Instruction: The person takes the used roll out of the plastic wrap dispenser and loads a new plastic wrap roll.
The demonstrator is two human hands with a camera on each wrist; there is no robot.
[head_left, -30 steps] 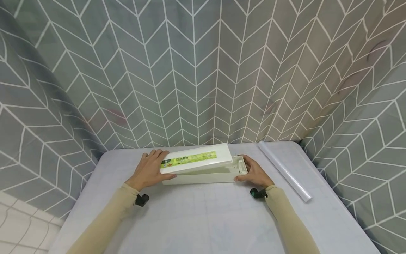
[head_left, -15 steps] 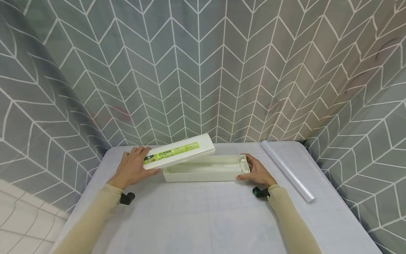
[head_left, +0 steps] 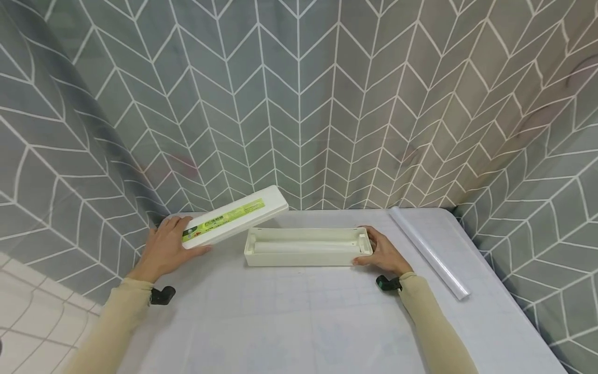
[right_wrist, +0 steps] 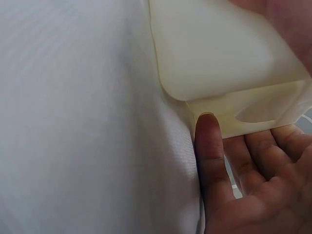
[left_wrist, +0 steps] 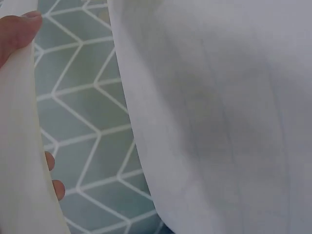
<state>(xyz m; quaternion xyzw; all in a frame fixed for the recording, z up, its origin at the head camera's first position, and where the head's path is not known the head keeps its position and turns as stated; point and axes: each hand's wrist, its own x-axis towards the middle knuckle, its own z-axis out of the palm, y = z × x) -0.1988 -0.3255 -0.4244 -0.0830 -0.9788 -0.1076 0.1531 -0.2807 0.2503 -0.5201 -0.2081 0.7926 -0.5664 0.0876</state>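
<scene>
In the head view my left hand [head_left: 163, 246] grips the left end of a long white lid [head_left: 235, 215] with a yellow-green label. The lid tilts up to the right, off the box. In the left wrist view, the thumb [left_wrist: 19, 31] lies across the lid [left_wrist: 19, 131], and two fingertips [left_wrist: 58, 190] show at its far edge. An off-white, long cling film box [head_left: 299, 259] stands uncovered on the table, a pale bar shape running along its inside. At its right end, my right hand [head_left: 383, 253] holds it between thumb and fingers.
A clear roll of plastic film [head_left: 430, 254] lies slanting on the table [head_left: 308, 322], to the right of my right hand. Behind the table hangs a grey curtain [head_left: 299, 104] with white chevron lines, which also runs along both sides.
The lid has come away from the box, carried left and raised at its right end by my left hand. My right hand stays at the box's right end.
</scene>
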